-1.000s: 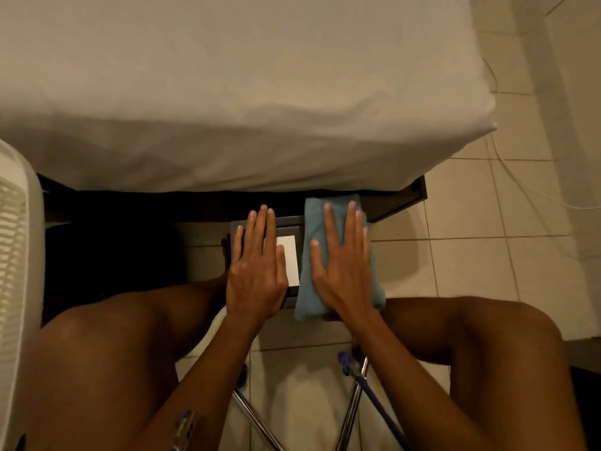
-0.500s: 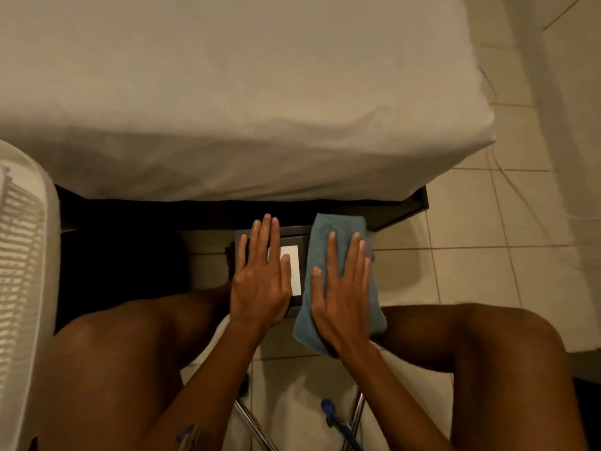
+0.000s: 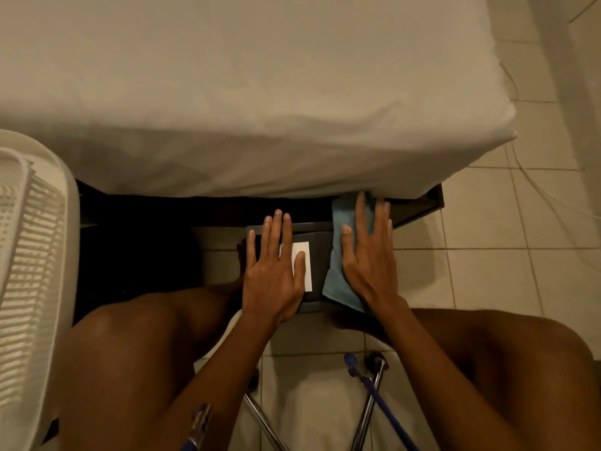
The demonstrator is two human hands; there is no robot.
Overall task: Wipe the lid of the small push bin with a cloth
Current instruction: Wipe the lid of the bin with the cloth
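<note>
A seated person's two bare knees frame a pale tiled floor [image 3: 481, 275], with chrome chair legs [image 3: 366, 408] crossing nearest the camera. Between the knees stands one small dark bin [image 3: 317, 237] on the tiles, its flat lid facing straight up and its long axis running away from the camera toward the bed. A single white panel [image 3: 307, 265] is set in the lid. The left hand [image 3: 271, 271] lies flat and open on the lid's left half, fingers spread, gripping nothing. The right hand [image 3: 369, 262] presses flat, fingers extended, on one blue cloth [image 3: 335, 278] draped lengthwise over the lid's right edge, its far end reaching under the bed. One white slatted basket [image 3: 32, 255] stands at left. Beyond, a bed [image 3: 260, 92] in a cream sheet fills the background over a dark frame; a thin cable [image 3: 533, 177] trails across tiles at far right.
</note>
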